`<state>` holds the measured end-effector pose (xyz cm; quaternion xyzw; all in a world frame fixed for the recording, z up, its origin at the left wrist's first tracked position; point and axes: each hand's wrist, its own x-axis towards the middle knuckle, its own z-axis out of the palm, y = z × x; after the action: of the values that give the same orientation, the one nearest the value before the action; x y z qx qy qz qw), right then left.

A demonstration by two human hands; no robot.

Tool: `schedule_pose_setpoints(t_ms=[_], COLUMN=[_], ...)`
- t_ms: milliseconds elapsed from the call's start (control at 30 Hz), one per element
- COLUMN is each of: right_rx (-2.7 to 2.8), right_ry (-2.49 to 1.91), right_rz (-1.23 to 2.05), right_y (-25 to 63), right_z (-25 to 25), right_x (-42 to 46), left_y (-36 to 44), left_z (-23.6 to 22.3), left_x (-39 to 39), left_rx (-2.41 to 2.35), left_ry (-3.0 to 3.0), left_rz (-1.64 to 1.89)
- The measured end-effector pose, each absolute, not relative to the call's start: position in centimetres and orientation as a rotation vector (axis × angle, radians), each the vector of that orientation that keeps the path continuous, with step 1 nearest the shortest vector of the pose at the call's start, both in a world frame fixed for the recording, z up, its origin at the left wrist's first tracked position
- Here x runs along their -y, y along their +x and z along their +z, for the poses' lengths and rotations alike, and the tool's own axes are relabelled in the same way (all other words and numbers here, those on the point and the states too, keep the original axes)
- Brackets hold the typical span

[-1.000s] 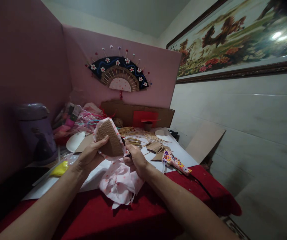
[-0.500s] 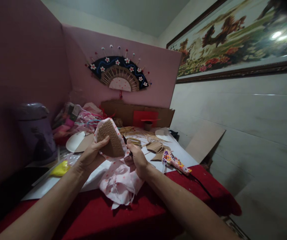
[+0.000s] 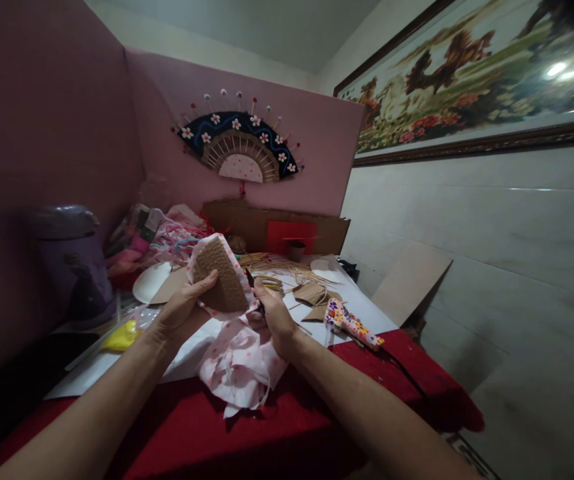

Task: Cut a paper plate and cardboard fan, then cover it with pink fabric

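My left hand (image 3: 191, 303) grips a piece of corrugated cardboard (image 3: 221, 277), thumb on its bare brown face and fingers behind. White cloth with pink dots (image 3: 241, 367) edges the cardboard along its top and right side, and the rest hangs bunched below over the table front. In my right hand (image 3: 275, 317) is a pair of dark scissors (image 3: 249, 277), fingers closed round the handles. One pointed blade shows beside the right edge of the cardboard; the handles are mostly hidden by my fingers. The cloth lies close against the right fingers.
A flower-patterned glue gun (image 3: 349, 323) with a black cord lies at the right on the red tablecloth (image 3: 417, 380). Cardboard scraps (image 3: 311, 293) and thin sticks (image 3: 287, 267) are behind my hands. A purple flask (image 3: 74, 267) and a yellow packet (image 3: 121, 337) stand left.
Both hands hold nearly the same place. The cardboard has shifted very slightly upward; otherwise little differs.
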<state>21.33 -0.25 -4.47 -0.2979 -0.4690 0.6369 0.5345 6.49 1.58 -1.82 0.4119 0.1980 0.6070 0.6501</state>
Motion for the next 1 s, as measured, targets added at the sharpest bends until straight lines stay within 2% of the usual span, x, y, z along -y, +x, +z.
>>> schedule_pose_setpoints(t_ms=[1000], right_rx=[1.121], right_ry=[-0.691], right_rz=[1.465], right_y=[21.17], right_z=[-4.5], right_x=[0.41], left_y=[6.23], left_z=[-1.89], left_x=[-1.96], left_rx=[-0.464], left_ry=[0.88], left_rz=[1.392])
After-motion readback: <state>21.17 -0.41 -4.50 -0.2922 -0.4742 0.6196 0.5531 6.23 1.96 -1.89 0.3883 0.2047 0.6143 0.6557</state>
